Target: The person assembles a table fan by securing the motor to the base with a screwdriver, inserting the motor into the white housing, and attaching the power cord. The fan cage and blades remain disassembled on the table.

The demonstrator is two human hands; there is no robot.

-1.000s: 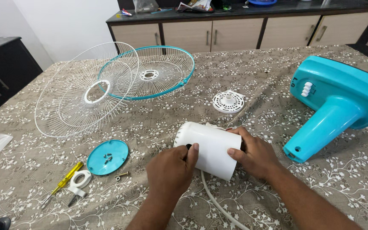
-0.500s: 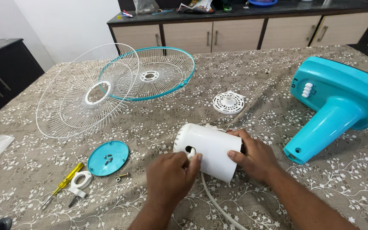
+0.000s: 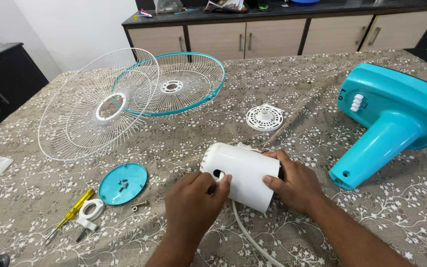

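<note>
White motor housing (image 3: 240,175): right hand (image 3: 295,183) grips its end; left hand (image 3: 193,205) pinches at its side hole. Risk: housing may roll on the surface (image 3: 322,99), straining the white cord (image 3: 248,232).

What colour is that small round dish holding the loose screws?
Turquoise blue; the round dish shows clearly in the head view, left of the left hand.

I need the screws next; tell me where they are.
In the head view, the screws lie in the round teal cap on the tablecloth, left of the left hand and right of the yellow screwdriver.
</note>
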